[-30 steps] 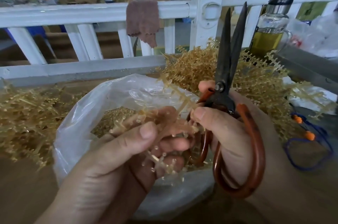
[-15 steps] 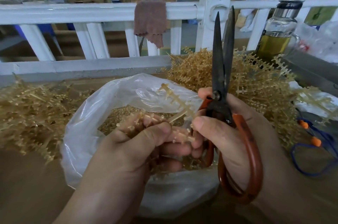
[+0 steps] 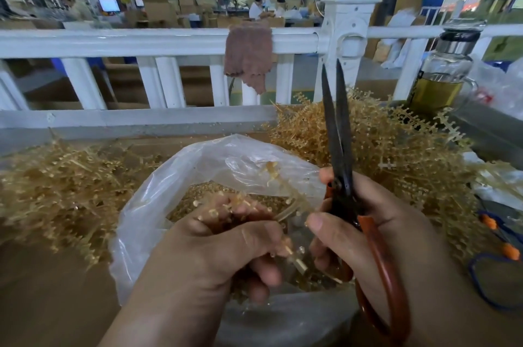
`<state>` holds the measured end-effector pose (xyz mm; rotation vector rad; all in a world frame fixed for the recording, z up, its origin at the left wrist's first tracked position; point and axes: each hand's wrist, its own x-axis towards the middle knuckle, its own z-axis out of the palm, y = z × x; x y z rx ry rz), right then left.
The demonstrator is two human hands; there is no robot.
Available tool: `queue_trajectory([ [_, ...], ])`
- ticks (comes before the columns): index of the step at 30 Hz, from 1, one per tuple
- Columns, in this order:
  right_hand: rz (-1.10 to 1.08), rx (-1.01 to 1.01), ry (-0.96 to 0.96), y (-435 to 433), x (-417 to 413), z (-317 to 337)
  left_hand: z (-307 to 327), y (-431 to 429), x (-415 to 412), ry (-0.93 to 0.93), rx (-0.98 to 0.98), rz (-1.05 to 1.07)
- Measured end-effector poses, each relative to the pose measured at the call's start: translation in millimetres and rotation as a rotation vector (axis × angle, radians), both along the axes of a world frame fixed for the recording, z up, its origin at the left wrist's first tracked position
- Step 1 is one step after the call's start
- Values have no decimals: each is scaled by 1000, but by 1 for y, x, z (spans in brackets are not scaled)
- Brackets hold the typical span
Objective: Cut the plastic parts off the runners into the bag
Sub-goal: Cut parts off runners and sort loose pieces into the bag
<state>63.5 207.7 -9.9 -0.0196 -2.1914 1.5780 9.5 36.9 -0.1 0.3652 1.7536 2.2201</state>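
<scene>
**Runners (image 3: pixel 280 182) gripped over the open bag (image 3: pixel 158 205), scissors (image 3: pixel 339 165) upright**

Runners of pale amber plastic sit bunched in the left hand (image 3: pixel 209 259), whose fingers curl round the bundle while the thumb lies across its top. One sprig sticks up and away from the fist, blurred, and slants toward the scissors. The bundle hangs directly above the mouth of the clear bag, which stands on the brown table (image 3: pixel 42 298) in the near middle. Inside the bag lies a bed of small plastic parts (image 3: pixel 195 199) of the same colour.

To the right, the right hand (image 3: pixel 396 233) clasps the scissors by their orange-brown handles, thumb laid along the near side just below the pivot. The dark blades point up and away, almost together, with only a narrow gap toward the tips. Whether the blades touch the sprig cannot be told.

A loose heap of runners (image 3: pixel 402 154) rises on the far right of the table, and another heap (image 3: pixel 56 191) spreads on the left. Beyond them runs a white railing (image 3: pixel 141 42) with a brown cloth (image 3: pixel 249 58) draped over its top bar. A glass bottle (image 3: pixel 441 75) holding yellowish liquid stands at the far right. A blue cord (image 3: pixel 481 284) with orange pieces lies on the table at the near right.
</scene>
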Motion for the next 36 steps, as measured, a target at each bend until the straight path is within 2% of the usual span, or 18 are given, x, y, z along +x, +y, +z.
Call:
queue_trajectory([
  [14,-24,193,84,-17,17,12,-11,-3,-12,113,-110,278],
  [23,-4,294,-54,-17,15,6,-10,5,2,154,-128,136],
  [27,80,133,-32,-17,11,7,-6,5,3,121,-27,80],
  [30,144,-14,9,-16,9,7,-5,5,2,17,130,-46],
  [34,99,-219,28,-10,5,3,-4,4,2,-10,222,-204],
  [36,100,-266,30,-11,4,1,-6,5,4,-21,227,-200],
])
